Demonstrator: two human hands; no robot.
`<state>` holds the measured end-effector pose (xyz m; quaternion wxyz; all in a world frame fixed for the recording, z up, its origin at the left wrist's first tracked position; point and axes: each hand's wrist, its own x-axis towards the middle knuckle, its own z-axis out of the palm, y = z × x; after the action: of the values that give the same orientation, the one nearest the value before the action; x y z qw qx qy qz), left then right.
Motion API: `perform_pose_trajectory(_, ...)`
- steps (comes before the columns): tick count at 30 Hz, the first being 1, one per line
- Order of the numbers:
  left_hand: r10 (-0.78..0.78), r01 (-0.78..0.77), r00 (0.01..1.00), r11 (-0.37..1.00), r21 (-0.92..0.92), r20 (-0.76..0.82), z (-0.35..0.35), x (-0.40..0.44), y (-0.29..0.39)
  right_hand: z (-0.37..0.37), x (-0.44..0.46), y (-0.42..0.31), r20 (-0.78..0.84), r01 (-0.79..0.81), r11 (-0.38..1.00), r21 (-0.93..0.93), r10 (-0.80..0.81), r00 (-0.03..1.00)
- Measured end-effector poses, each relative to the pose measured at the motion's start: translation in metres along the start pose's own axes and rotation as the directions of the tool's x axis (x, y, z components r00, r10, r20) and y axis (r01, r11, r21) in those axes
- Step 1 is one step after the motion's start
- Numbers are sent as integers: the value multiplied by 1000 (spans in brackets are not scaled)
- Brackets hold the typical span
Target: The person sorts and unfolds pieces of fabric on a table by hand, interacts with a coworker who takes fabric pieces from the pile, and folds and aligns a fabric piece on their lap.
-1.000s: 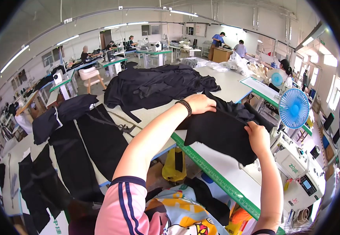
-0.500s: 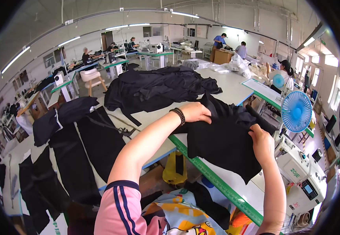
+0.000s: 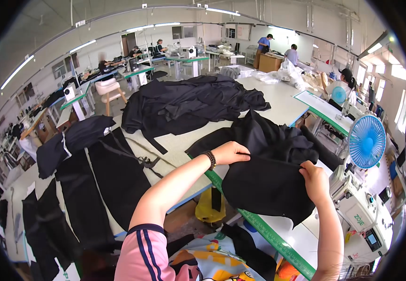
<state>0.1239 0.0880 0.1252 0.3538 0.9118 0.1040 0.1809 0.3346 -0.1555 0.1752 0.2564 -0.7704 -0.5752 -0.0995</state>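
A black fabric piece [image 3: 268, 187] hangs over the front edge of the sewing table, stretched between my two hands. My left hand [image 3: 230, 153], with a beaded bracelet at the wrist, pinches its upper left edge. On the other side my right hand [image 3: 314, 181] grips the upper right edge between thumb and fingers. More of the black cloth [image 3: 273, 133] lies bunched on the table just behind my hands. To the right stands a white sewing machine [image 3: 364, 220]; its needle area is hard to make out.
A large heap of black garments [image 3: 189, 100] covers the table's back part. Black cut panels [image 3: 118, 168] and a tied dark bundle [image 3: 74, 140] lie at left. A blue fan [image 3: 367, 141] stands at right. A yellow bag [image 3: 210, 206] hangs below the green-edged table [image 3: 278, 243]. Several people work farther back.
Both hands have moved down with the fabric, toward my body. The bunched cloth behind them now lies more spread out on the table. The view has shifted slightly.
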Motion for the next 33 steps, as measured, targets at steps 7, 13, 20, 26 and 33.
perform_pose_trajectory(7, -69, 193, 919, 937, 290, -388, 30, 31, -38, 59, 50, 15, -284, 158, 967, -198, -210, 936)
perform_pose_trajectory(13, -137, 329, 888, 857, 398, -440, 96, 31, -121, 77, -14, -86, 102, 40, 209, 977, -624, 775)
perform_pose_trajectory(20, -108, 322, 869, 864, 387, -483, 96, 32, -115, 87, -23, -96, -102, -449, -405, 796, -822, 561)
perform_pose_trajectory(26, -124, 315, 878, 876, 364, -461, 94, 31, -117, 85, -8, -80, -212, -454, -520, 723, -793, 572)
perform_pose_trajectory(33, -132, 305, 886, 887, 346, -444, 92, 30, -118, 68, -11, -70, -274, -384, -573, 724, -749, 603)
